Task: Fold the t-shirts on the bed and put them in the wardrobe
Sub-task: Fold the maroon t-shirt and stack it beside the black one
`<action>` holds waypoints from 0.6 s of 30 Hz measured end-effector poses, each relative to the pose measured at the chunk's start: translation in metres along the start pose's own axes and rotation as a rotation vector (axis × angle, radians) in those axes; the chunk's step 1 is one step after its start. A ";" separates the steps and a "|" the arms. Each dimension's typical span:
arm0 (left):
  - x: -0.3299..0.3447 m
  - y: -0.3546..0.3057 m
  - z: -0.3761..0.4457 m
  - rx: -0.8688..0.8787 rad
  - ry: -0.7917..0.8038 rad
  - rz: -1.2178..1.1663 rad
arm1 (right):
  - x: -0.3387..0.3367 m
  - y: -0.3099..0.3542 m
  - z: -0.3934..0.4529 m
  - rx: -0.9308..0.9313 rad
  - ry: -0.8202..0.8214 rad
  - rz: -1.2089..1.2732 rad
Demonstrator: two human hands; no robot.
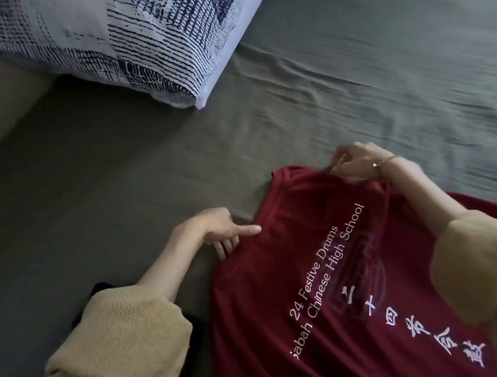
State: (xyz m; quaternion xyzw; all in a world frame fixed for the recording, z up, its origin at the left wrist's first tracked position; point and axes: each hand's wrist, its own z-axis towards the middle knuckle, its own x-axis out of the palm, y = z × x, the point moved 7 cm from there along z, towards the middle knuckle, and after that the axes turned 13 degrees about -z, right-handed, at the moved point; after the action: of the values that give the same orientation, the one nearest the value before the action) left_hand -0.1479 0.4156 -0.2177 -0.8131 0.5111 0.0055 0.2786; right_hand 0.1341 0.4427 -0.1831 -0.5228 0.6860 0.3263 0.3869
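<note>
A dark red t-shirt (298, 276) with white printed lettering lies spread on the grey-green bed sheet (144, 169), its collar end pointing away from me. My left hand (218, 231) holds the shirt's left edge near the shoulder, thumb on top and fingers tucked under the cloth. My right hand (359, 160) pinches the fabric at the far collar edge and lifts it slightly. Both arms wear yellow knit sleeves.
A pillow (116, 38) in a blue-and-white patterned case lies at the top left of the bed. A dark piece of cloth (181, 368) shows under my left forearm. The sheet is wrinkled toward the right side.
</note>
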 end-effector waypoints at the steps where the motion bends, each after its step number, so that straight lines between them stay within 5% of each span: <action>1: -0.004 -0.012 0.003 0.076 -0.088 -0.034 | 0.004 -0.016 -0.003 0.032 0.072 -0.004; 5: -0.011 -0.067 0.013 0.274 -0.465 0.037 | 0.015 -0.052 -0.022 0.005 0.156 0.075; 9: 0.009 -0.129 0.021 0.506 -0.574 0.060 | 0.025 -0.061 -0.034 -0.076 0.075 0.201; 13: 0.046 -0.165 0.028 0.555 -0.430 0.351 | 0.015 -0.067 -0.066 -0.112 -0.252 0.345; 18: 0.069 -0.158 0.027 0.483 -0.103 0.441 | 0.027 -0.092 -0.097 -0.022 -0.169 0.442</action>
State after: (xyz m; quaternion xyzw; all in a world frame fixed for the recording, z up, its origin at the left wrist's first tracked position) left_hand 0.0241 0.4215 -0.1900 -0.5920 0.6465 -0.0146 0.4810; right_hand 0.2013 0.3256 -0.1631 -0.3349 0.7453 0.4532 0.3565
